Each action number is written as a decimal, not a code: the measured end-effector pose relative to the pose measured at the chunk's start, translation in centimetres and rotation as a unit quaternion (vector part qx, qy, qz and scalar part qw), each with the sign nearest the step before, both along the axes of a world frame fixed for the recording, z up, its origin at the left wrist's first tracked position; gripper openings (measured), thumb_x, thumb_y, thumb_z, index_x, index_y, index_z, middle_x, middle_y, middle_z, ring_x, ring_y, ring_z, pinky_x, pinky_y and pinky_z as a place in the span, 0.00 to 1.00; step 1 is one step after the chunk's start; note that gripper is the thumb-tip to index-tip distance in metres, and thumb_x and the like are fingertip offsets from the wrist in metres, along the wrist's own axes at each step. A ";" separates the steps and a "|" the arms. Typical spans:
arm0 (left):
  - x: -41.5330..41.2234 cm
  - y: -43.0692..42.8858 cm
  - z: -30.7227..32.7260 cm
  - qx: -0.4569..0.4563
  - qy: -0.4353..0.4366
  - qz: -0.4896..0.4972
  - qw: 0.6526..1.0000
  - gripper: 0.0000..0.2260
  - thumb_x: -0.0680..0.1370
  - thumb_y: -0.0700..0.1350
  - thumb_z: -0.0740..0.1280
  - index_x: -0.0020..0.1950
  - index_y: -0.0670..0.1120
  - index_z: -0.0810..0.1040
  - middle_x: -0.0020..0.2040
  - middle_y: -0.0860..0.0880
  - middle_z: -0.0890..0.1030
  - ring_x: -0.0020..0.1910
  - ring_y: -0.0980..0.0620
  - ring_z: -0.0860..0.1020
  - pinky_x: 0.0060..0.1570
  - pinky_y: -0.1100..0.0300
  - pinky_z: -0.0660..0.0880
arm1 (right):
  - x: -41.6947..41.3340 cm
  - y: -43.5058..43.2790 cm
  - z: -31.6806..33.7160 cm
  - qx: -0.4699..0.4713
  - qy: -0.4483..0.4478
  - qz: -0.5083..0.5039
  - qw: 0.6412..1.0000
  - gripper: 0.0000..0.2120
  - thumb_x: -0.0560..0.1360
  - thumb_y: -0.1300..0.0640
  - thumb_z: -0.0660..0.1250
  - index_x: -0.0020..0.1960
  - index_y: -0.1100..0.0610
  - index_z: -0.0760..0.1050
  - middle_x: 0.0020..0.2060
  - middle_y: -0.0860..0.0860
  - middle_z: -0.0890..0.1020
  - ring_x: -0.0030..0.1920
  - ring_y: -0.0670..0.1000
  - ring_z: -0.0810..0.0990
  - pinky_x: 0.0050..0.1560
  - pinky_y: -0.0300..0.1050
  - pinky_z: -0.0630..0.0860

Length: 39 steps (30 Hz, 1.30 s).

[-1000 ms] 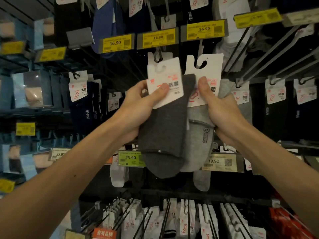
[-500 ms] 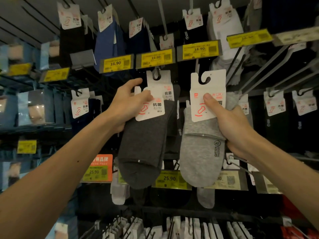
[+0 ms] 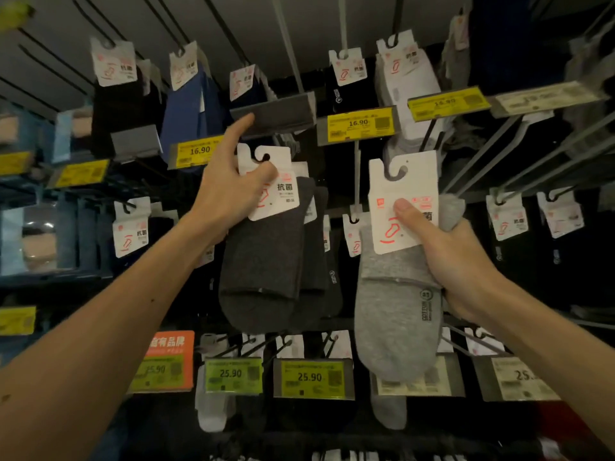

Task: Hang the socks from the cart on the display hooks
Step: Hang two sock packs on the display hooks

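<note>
Left hand (image 3: pixel 229 191) pinches the dark socks (image 3: pixel 263 261) by the card (image 3: pixel 279 197), slot right above the thumb; right hand (image 3: pixel 462 261) clamps the grey socks (image 3: pixel 392 321), slot up.

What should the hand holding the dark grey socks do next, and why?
Probably hook the dark grey socks on beneath the grey tag holder. The left hand pinches their card just below that holder, forefinger raised to it, and matching dark socks hang right behind.
</note>
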<state>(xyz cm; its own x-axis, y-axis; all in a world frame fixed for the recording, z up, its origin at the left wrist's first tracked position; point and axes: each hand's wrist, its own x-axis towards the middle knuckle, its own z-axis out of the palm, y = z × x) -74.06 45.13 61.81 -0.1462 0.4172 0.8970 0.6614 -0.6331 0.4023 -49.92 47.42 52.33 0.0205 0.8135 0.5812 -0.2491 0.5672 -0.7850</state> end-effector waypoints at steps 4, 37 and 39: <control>-0.5 1.1 1.2 0.008 0.034 0.018 0.999 0.30 0.79 0.43 0.68 0.77 0.61 0.60 0.69 0.49 0.75 0.41 0.59 0.83 0.38 0.63 0.79 | 1.8 0.7 0.0 0.001 0.009 -0.041 0.999 0.07 0.75 0.47 0.71 0.50 0.49 0.82 0.43 0.45 0.88 0.46 0.46 0.86 0.54 0.51 0.82; 1.5 5.3 -9.2 0.066 0.079 0.148 0.984 0.30 0.75 0.49 0.74 0.74 0.49 0.65 0.66 0.43 0.66 0.61 0.51 0.70 0.58 0.57 0.71 | 1.4 0.2 -2.8 -0.019 -0.056 0.053 0.997 0.18 0.71 0.45 0.71 0.58 0.51 0.80 0.47 0.47 0.87 0.50 0.48 0.86 0.56 0.51 0.80; 1.5 6.3 -10.1 0.037 0.086 0.157 0.983 0.26 0.77 0.49 0.72 0.72 0.49 0.68 0.68 0.43 0.64 0.64 0.46 0.69 0.60 0.58 0.68 | 0.6 0.3 -3.0 -0.026 -0.062 0.073 0.995 0.09 0.75 0.48 0.70 0.53 0.50 0.82 0.45 0.47 0.88 0.48 0.47 0.87 0.52 0.47 0.81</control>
<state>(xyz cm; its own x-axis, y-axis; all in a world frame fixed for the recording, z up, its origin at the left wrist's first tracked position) -72.52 51.42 51.76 -0.1017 0.3093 0.9455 0.8826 -0.4104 0.2292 -49.29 47.74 49.36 -0.1703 0.8318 0.5284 -0.2253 0.4891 -0.8426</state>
